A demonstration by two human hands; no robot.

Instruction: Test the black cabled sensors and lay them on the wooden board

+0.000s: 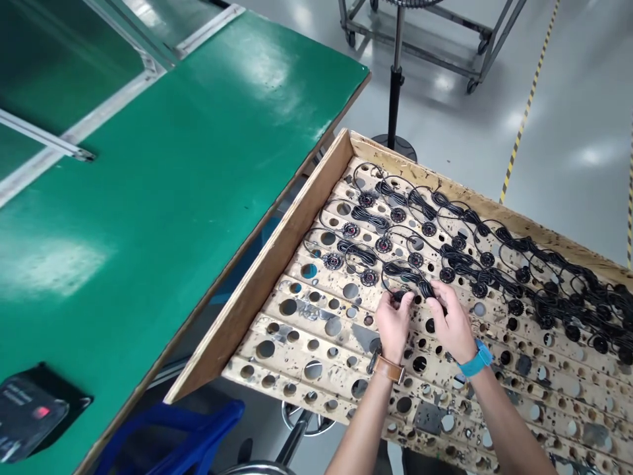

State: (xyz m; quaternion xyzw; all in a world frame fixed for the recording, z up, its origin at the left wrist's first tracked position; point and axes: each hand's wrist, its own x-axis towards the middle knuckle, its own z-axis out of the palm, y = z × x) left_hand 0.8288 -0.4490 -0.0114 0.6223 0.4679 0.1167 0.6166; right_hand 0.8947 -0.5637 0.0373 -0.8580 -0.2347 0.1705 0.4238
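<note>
A wooden tray (pixel 277 264) with many drilled holes holds several small black round parts, each with a coiled black cable. My left hand (pixel 393 323), with a brown strap on the wrist, pinches one round part at the front of the rows. My right hand (pixel 452 326), with a blue wristband, is closed on the coiled black cable (pixel 410 274) joined to that part. Both hands rest over the tray's middle. The other cabled parts (pixel 494 264) lie in rows behind and to the right.
A green table (pixel 173 171) runs along the left, with a dark device (pixel 30 415) showing a red light at its near corner. A blue plastic piece (pixel 188 429) lies below. A metal cart (pixel 435 33) and a black stand (pixel 394 99) are on the grey floor behind.
</note>
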